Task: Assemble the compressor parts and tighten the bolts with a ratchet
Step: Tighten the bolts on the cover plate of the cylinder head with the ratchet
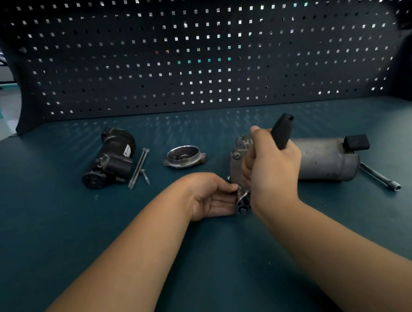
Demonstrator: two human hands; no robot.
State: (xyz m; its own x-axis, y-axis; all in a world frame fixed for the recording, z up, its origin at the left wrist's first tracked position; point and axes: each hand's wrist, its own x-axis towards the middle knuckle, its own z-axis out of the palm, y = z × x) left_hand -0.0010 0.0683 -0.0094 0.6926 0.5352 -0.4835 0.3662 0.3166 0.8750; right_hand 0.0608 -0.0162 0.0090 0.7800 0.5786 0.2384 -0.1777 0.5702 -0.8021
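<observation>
A grey compressor body (324,157) lies on its side on the dark green bench, its flanged end facing left. My right hand (271,170) grips the black ratchet handle (282,132), which rises steeply above that flanged end. My left hand (212,197) holds the lower left corner of the flange, fingers against a small black fitting (243,206). The ratchet head is hidden behind my right hand. A black motor part (110,158) lies at the left, with long bolts (138,168) beside it and a round metal cover (183,156) further right.
A metal extension bar (380,177) lies on the bench (51,230) to the right of the compressor body. A black perforated panel (198,51) stands upright along the back of the bench. A black connector (355,142) sits on the compressor's right end.
</observation>
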